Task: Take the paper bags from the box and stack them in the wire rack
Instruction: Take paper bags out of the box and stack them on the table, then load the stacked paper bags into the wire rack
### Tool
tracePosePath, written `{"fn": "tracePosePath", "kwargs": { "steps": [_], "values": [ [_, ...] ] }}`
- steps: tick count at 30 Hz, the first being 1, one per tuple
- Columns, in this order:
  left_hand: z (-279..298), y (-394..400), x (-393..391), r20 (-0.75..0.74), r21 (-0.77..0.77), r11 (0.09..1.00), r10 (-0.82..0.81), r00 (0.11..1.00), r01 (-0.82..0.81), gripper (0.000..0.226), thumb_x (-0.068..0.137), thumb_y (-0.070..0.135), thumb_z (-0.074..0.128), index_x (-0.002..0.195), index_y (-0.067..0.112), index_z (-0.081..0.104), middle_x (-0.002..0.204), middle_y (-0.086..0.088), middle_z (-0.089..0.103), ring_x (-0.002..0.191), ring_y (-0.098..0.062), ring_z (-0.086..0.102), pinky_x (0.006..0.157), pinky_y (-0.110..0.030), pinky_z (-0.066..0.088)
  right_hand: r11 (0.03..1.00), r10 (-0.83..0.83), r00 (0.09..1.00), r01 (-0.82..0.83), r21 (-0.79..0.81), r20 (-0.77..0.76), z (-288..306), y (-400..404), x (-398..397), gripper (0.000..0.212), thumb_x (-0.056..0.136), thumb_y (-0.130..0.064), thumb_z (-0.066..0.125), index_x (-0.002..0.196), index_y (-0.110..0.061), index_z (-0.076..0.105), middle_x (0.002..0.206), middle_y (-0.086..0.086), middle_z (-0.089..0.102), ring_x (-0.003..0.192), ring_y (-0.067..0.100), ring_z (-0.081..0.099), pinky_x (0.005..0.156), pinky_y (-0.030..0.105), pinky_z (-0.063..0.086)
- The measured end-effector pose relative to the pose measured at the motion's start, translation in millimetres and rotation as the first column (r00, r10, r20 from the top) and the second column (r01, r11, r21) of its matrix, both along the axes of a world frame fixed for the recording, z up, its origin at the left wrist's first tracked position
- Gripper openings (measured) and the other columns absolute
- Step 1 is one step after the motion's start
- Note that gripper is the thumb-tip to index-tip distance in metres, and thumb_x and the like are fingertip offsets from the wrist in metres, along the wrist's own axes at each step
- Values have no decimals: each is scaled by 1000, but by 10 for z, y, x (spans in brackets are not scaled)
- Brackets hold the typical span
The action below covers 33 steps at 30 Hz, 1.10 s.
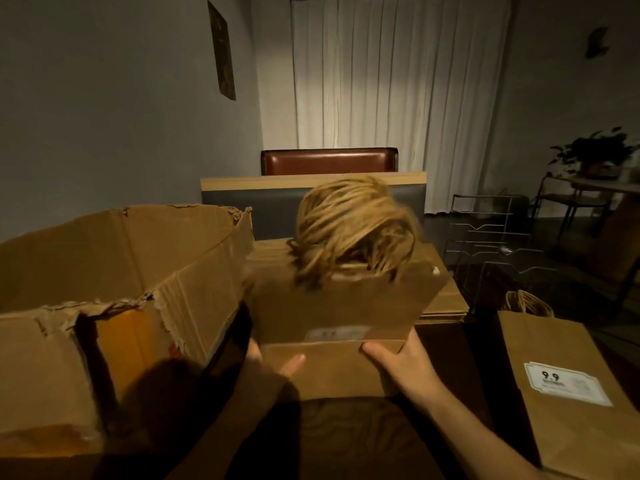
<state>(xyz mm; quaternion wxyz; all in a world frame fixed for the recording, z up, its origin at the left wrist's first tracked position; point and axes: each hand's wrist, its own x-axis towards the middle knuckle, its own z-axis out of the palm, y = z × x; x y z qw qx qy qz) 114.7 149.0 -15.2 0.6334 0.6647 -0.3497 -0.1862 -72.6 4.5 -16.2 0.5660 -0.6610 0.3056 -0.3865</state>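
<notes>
At the bottom centre of the frame both hands grasp a bundle of paper bags (332, 306), tilted up off the table. The left hand (277, 362) grips its lower left edge, thumb over the front; the right hand (398, 358) clasps the lower right edge, thumb lying across the paper. Twisted handles (349, 233) bunch at the bundle's top. Far left, the torn cardboard box (104, 289) stands open just beside the bundle. Behind the bundle lies a flat stack of bags (446, 299). Right of it, in the dim, the wire rack (491, 244) stands. At lower right a single bag (571, 393) lies flat, carrying a label (564, 382) reading 9.9.
</notes>
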Motion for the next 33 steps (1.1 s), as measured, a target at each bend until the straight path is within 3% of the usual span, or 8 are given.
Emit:
{"fn": "tracePosePath", "kwargs": {
  "steps": [2,4,6,9,18,27,30,33],
  "values": [
    [-146,5,-18,-27,-10,1000,-28,999,28,53,79,-15,71,111,26,73,105,17,70,98,1,67,86,-14,53,998,52,997,-50,36,-53,-103,19,-25,64,67,-26,86,121,-27,52,111,-9,67,99,1,67,76,14,52],
    [-197,-44,17,-70,-21,998,-68,995,66,68,79,-25,64,80,42,79,83,21,74,81,9,68,73,-7,51,998,41,998,-39,42,-56,-124,-24,-27,61,65,-24,88,116,-26,54,109,-6,69,103,6,67,78,16,53],
    [-223,-49,61,-139,-29,997,-79,987,76,47,79,-5,78,105,34,71,100,19,70,96,2,67,76,-6,48,999,33,999,-33,21,-43,-134,-44,-14,58,73,-12,85,118,-27,51,109,-10,68,98,-2,67,74,10,51],
    [-212,-46,157,-157,29,991,-122,980,128,102,44,46,96,132,16,54,123,0,67,114,-19,66,94,-32,53,998,69,997,-69,12,-24,-147,-55,10,69,73,-10,86,128,-26,48,112,-8,70,97,-3,68,74,13,53],
    [-255,-77,180,-142,-76,987,-150,978,140,66,65,5,91,120,13,55,103,-4,71,88,-19,72,64,-15,56,998,39,999,-39,-40,1,-237,-109,71,69,70,-13,89,124,-32,51,112,-10,73,105,4,68,85,20,54],
    [-354,-117,242,-151,-71,986,-161,975,152,80,60,13,95,129,16,54,117,-4,71,100,-17,71,72,-23,60,995,93,995,-94,-29,-21,-299,-161,60,77,72,-19,89,134,-32,46,119,-10,71,111,8,67,93,27,54],
    [-306,-129,215,-134,-82,988,-138,981,128,95,43,36,95,128,17,56,116,-3,72,105,-21,70,84,-33,59,994,108,993,-109,-24,-39,-229,-171,33,76,73,-15,88,133,-33,45,120,-7,70,109,3,67,88,20,55],
    [-116,-194,196,-65,-102,981,-172,983,165,86,55,28,93,132,16,55,119,-1,71,108,-18,69,85,-23,57,996,74,997,-75,-39,-29,-58,-203,-31,74,74,-15,86,133,-31,44,119,-9,69,105,-2,66,87,19,55]
  ]
}}
